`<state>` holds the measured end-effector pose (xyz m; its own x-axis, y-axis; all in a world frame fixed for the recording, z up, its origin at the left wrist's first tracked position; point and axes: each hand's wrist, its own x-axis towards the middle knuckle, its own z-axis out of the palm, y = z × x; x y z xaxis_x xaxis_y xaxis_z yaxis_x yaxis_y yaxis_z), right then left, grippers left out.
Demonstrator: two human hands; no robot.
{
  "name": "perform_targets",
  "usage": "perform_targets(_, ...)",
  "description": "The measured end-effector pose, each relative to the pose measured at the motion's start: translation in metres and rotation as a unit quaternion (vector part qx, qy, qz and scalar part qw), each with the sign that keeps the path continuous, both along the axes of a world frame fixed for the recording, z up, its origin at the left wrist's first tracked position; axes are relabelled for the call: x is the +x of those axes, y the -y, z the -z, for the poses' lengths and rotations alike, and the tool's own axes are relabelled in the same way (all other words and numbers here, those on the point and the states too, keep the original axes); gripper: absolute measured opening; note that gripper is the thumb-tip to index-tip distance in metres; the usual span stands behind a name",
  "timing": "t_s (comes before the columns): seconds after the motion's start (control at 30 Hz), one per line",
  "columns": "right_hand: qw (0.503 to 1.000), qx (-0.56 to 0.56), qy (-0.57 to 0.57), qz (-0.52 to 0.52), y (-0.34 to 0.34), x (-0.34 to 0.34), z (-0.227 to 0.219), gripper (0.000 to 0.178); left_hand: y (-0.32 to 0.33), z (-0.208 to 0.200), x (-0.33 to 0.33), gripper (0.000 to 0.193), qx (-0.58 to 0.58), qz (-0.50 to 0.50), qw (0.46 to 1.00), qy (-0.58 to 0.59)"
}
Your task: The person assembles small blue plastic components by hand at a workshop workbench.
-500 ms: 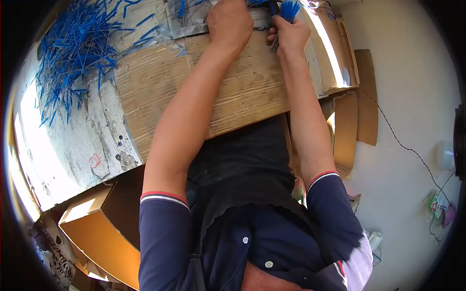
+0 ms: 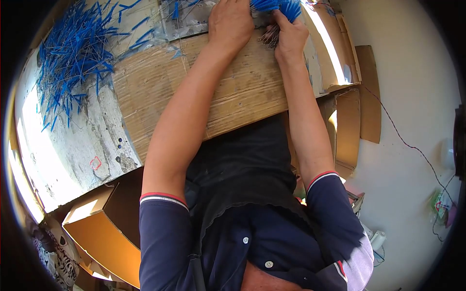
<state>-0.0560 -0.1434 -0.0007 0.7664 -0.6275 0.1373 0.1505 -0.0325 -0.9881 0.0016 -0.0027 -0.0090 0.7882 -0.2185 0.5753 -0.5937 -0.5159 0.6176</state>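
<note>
The right hand (image 2: 292, 40) at one o'clock clasps brushes (image 2: 291, 10), seemingly gathering, next needing steadiness; left hand's (image 2: 230, 23) grip, twelve o'clock, unclear.

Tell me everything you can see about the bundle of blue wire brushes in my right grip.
The bundle of blue wire brushes is clasped in your right grip, near the upper edge of the view. Its bright blue bristled ends fan out above, while thin, grey-brown, metallic-looking wire ends splay out on the left, seen against the brown cardboard. The grip hides its middle. More blue bristles show just left; whether they belong to it is unclear.
</note>
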Motion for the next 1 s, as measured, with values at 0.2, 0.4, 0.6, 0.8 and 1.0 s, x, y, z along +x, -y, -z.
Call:
perform_targets(0.2, 0.994, 0.078, 0.037, -0.07, 0.004, -0.011, 0.001, 0.012, 0.002, 0.005, 0.001, 0.012, 0.008, -0.005, 1.0, -0.001)
perform_targets(0.4, 0.996, 0.068, 0.061, -0.017, -0.001, -0.012, 0.006, 0.011, 0.004, 0.002, -0.001, 0.01, 0.037, 0.0, 0.999, -0.002)
perform_targets(0.6, 0.995, 0.067, 0.063, -0.029, -0.004, -0.013, 0.0, 0.01, 0.003, 0.007, 0.0, 0.011, 0.038, -0.014, 0.999, 0.013)
perform_targets(0.8, 0.999, 0.034, 0.03, -0.001, -0.005, -0.007, -0.001, 0.011, -0.003, -0.009, -0.004, 0.014, -0.02, -0.065, 0.992, -0.103)
perform_targets(1.0, 0.981, -0.171, -0.045, 0.074, 0.0, 0.014, 0.002, 0.014, -0.003, -0.002, 0.001, 0.011, -0.061, -0.065, 0.991, -0.095)
